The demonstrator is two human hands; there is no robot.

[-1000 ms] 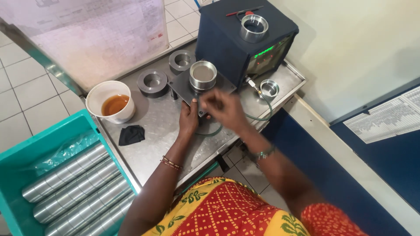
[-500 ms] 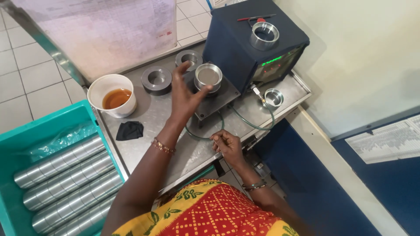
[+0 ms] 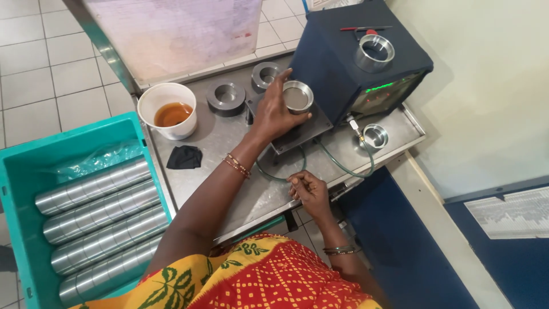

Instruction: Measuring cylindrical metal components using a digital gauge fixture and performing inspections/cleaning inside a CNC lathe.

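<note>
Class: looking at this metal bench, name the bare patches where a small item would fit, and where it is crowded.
Bare steel lies between the black cloth and the left forearm, and at the front edge left of the right hand. It is crowded around the left hand, metal cup, two dark rings and green tubing.

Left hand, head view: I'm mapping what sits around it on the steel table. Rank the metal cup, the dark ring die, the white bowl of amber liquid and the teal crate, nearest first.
From the left hand:
1. Metal cup, under its fingers, to the right.
2. Dark ring die, just left.
3. White bowl, farther left.
4. Teal crate, off the table's left edge.
</note>
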